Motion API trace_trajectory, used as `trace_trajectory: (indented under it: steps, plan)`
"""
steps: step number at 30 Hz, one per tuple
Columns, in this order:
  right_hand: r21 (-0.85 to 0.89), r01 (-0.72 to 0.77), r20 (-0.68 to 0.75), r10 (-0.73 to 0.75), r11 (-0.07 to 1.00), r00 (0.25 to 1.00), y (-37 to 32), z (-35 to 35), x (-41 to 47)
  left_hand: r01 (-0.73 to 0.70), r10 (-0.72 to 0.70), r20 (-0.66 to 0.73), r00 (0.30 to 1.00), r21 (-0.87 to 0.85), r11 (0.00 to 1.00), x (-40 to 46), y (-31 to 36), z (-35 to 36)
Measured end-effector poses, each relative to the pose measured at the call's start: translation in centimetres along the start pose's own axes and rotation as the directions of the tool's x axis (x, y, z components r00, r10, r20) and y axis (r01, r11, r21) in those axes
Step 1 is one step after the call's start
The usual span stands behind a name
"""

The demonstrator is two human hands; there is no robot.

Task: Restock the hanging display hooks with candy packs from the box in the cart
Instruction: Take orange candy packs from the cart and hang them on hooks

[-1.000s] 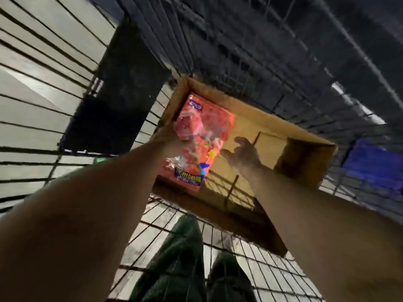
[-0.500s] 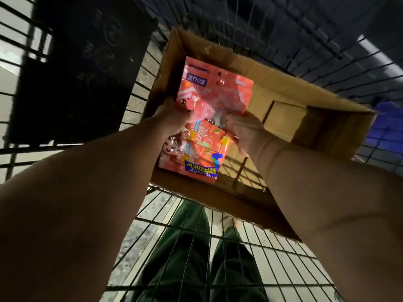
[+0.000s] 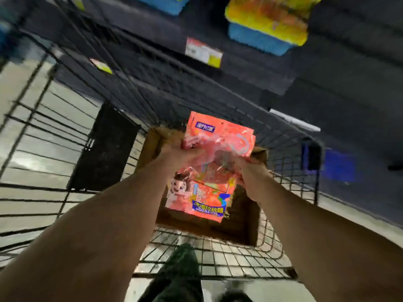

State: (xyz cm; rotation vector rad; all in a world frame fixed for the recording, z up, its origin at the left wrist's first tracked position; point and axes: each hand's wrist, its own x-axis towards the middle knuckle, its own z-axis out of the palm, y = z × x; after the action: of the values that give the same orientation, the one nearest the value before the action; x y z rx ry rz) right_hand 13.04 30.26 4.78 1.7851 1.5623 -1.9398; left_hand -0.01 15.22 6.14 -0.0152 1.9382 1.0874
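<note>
Both hands meet at the centre of the frame around a bunch of candy packs (image 3: 209,162), orange-pink plastic bags with a blue label at the top and a cartoon figure and blue banner near the bottom. The left hand (image 3: 181,156) grips the packs from the left side, its fingers curled over the crinkled plastic at mid-height; the right hand (image 3: 250,171) holds them from the right, fingers wrapped round the edge. The packs are held above the open cardboard box (image 3: 246,219), which sits in the wire cart (image 3: 218,258) in the lower middle of the frame; the bottom edge of the lowest pack hangs over the box's near side, and the top of the bunch stands upright, clear of the box's far rim. How many packs are in the bunch cannot be told, since they overlap and the plastic glares. To the left of the box, inside the cart, leans a dark flat panel (image 3: 102,149). Across the top of the frame runs a dark shelf (image 3: 218,35) carrying yellow and blue packaged goods (image 3: 268,22) at upper right, with a price tag (image 3: 202,52) on its front edge, all blurred. At the bottom centre, below the cart's mesh floor, a dark green trouser leg (image 3: 181,275) shows.
</note>
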Motion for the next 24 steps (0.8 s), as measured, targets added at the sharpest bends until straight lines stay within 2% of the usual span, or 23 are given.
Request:
trace_trajectory:
  steps: [3, 6, 10, 13, 17, 21, 24]
  plan:
    - [0.050, 0.196, 0.007, -0.197, 0.979, 0.980, -2.1, -5.4, -3.4, -0.152, 0.151, 0.025, 0.988, 0.073, 0.986, -3.4, 5.2, 3.8]
    - [0.113, 0.344, -0.039, -0.342, 0.932, 0.939, -3.3, -12.9, -7.4, -0.223, 0.219, 0.096, 0.971, 0.034, 0.974, -7.4, 9.8, 9.2]
    - [0.150, 0.497, -0.227, -0.460, 0.855, 0.859, -3.2, -25.1, -13.8, -0.355, 0.347, 0.142, 0.927, 0.036, 0.934, -16.1, 15.1, 19.0]
    - [0.214, 0.576, -0.378, -0.477, 0.789, 0.794, -1.9, -35.0, -19.0, -0.460, 0.449, 0.206, 0.870, 0.007, 0.888, -22.8, 18.2, 27.4]
    - [0.214, 0.676, -0.556, -0.482, 0.705, 0.677, 0.8, -47.4, -25.0, -0.584, 0.564, 0.375, 0.736, -0.068, 0.809, -30.6, 21.2, 38.2]
    - [0.174, 0.706, -0.714, -0.406, 0.687, 0.571, 4.7, -58.3, -29.4, -0.611, 0.564, 0.551, 0.615, -0.119, 0.783, -36.5, 22.6, 48.3]
    - [0.175, 0.723, -0.778, -0.356, 0.669, 0.518, 7.5, -64.3, -31.5, -0.609, 0.530, 0.632, 0.566, -0.113, 0.785, -39.5, 22.9, 55.3]
